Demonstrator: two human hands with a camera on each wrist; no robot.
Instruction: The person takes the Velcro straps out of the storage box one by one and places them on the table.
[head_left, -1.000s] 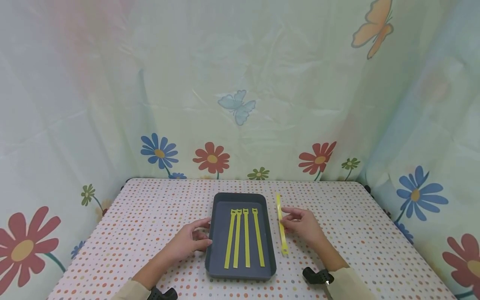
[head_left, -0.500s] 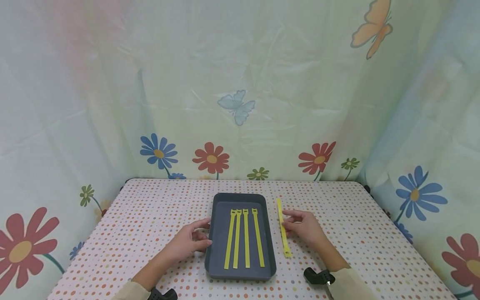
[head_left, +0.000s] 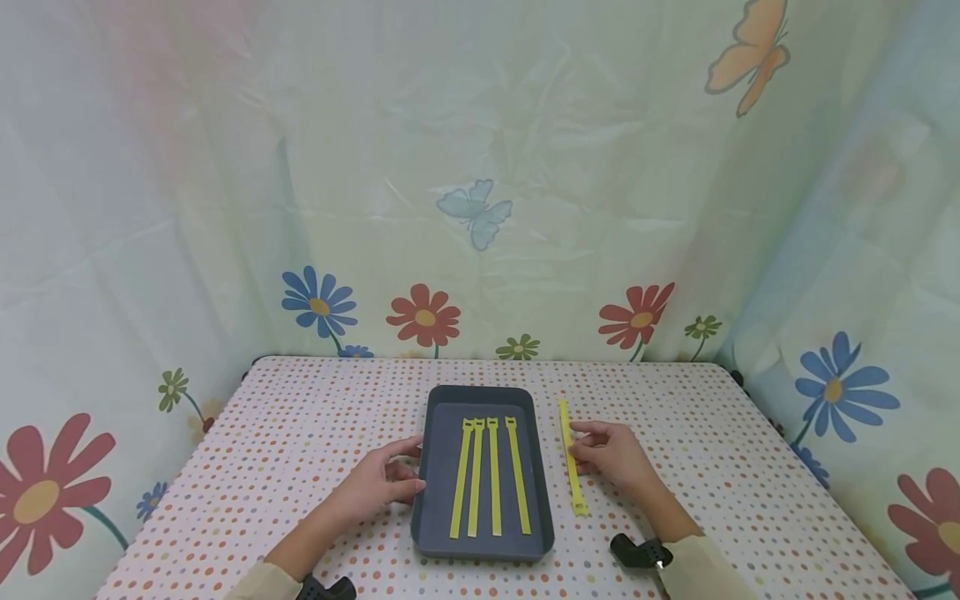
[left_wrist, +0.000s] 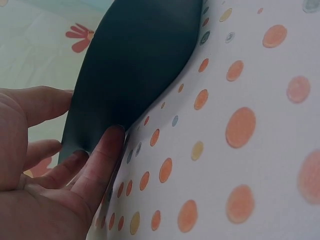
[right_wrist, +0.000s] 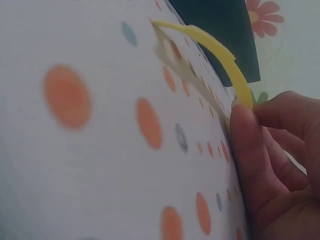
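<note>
Worktop (head_left: pixel 330 425): pale, multicoloured dots, rounded far corners. Dark grey tray (head_left: pixel 483 547) on it, flat, long sides front-to-back.

I see the table (head_left: pixel 675 433) cut off at its near side, a yellow cable tie (right_wrist: pixel 225 56) partly hidden by the right hand (right_wrist: pixel 270 195).

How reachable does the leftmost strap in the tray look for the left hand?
Probably yes: the left hand touches the tray, whose wall alone seems to separate it from the leftmost strap.
</note>
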